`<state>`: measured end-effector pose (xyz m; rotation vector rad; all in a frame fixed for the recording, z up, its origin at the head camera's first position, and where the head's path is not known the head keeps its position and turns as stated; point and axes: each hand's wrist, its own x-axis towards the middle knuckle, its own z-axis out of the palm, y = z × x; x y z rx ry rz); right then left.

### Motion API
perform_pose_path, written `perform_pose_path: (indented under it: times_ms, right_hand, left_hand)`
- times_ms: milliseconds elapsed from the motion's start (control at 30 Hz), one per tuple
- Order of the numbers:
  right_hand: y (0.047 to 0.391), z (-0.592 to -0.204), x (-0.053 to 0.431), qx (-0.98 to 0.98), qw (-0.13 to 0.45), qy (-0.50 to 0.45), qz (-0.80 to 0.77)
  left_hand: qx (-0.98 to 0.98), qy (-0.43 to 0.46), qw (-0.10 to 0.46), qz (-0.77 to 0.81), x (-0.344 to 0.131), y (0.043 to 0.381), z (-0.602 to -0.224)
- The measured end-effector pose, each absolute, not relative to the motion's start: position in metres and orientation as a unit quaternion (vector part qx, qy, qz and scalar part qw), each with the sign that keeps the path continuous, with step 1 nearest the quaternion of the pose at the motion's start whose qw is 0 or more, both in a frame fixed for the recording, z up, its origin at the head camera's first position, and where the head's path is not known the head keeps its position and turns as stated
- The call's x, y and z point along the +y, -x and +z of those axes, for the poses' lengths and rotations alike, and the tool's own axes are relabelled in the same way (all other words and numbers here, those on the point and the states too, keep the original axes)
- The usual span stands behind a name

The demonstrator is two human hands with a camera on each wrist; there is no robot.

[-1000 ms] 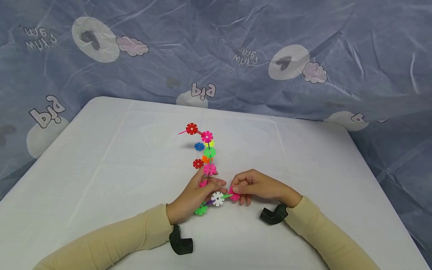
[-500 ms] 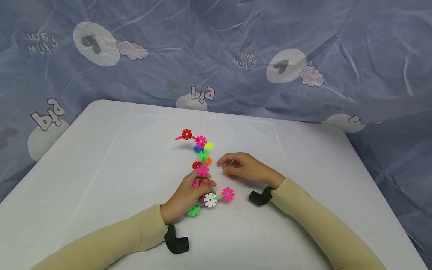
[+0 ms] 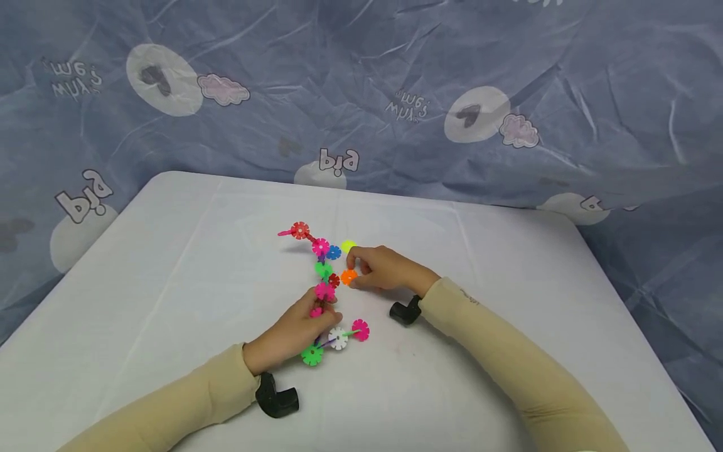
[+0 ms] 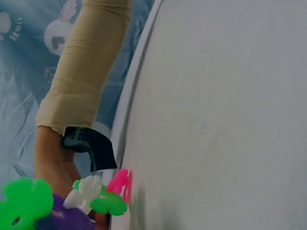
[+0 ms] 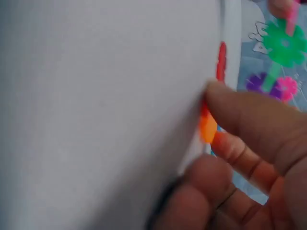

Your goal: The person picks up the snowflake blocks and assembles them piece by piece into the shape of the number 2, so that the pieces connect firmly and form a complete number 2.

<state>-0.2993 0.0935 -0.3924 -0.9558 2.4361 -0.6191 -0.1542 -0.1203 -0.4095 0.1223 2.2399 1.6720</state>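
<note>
My left hand (image 3: 295,329) holds a chain of notched plastic snowflake discs joined edge to edge. Its pink discs (image 3: 324,291) are at the fingers, with a red disc (image 3: 300,230) at the far end. Nearer me, the chain bends through a green disc (image 3: 312,354) and a white disc (image 3: 337,339) to a pink end disc (image 3: 360,330). My right hand (image 3: 383,269) has its thumb and forefinger at a loose orange disc (image 3: 349,277), pinching its edges low over the table. In the right wrist view the orange disc (image 5: 208,127) shows partly behind the thumb.
Loose blue (image 3: 334,252), yellow (image 3: 348,247) and dark red discs (image 3: 334,280) lie near the right hand, beside the chain. A white-covered table (image 3: 480,376) spreads all round. Behind it hangs a blue printed cloth (image 3: 361,81). Each wrist bears a black camera mount (image 3: 277,397).
My right hand has let go of the pink end disc and moved forward and left to the orange disc. The left hand has shifted left with the chain, whose far part swung left.
</note>
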Motion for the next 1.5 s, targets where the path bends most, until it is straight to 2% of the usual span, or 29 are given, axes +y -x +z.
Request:
perform_pose_path:
  times_ms: [100, 167, 400, 567, 900, 1033, 1267, 1500]
  right_hand:
    - [0.297, -0.393, 0.101, 0.871, 0.233, 0.343, -0.262]
    - [0.292, -0.392, 0.108, 0.864, 0.236, 0.339, -0.289]
    - [0.264, -0.391, 0.138, 0.840, 0.241, 0.324, -0.363]
    - [0.243, -0.395, 0.155, 0.799, 0.266, 0.283, -0.459]
    - [0.217, -0.412, 0.159, 0.749, 0.267, 0.265, -0.545]
    - [0.213, -0.415, 0.157, 0.754, 0.251, 0.260, -0.549]
    - [0.211, -0.416, 0.155, 0.746, 0.245, 0.253, -0.565]
    - [0.209, -0.418, 0.154, 0.740, 0.238, 0.258, -0.574]
  left_hand:
    - [0.825, -0.059, 0.192, 0.528, -0.126, 0.158, -0.411]
    - [0.865, -0.079, 0.182, 0.462, -0.130, 0.159, -0.408]
    - [0.973, -0.109, 0.049, 0.198, -0.138, 0.154, -0.386]
    - [0.966, -0.165, 0.003, 0.200, -0.139, 0.157, -0.370]
    - [0.936, -0.297, 0.056, 0.179, -0.106, 0.172, -0.377]
    - [0.930, -0.307, 0.073, 0.190, -0.104, 0.176, -0.377]
    - [0.902, -0.298, 0.147, 0.275, -0.107, 0.182, -0.381]
    - [0.878, -0.300, 0.164, 0.336, -0.110, 0.183, -0.385]
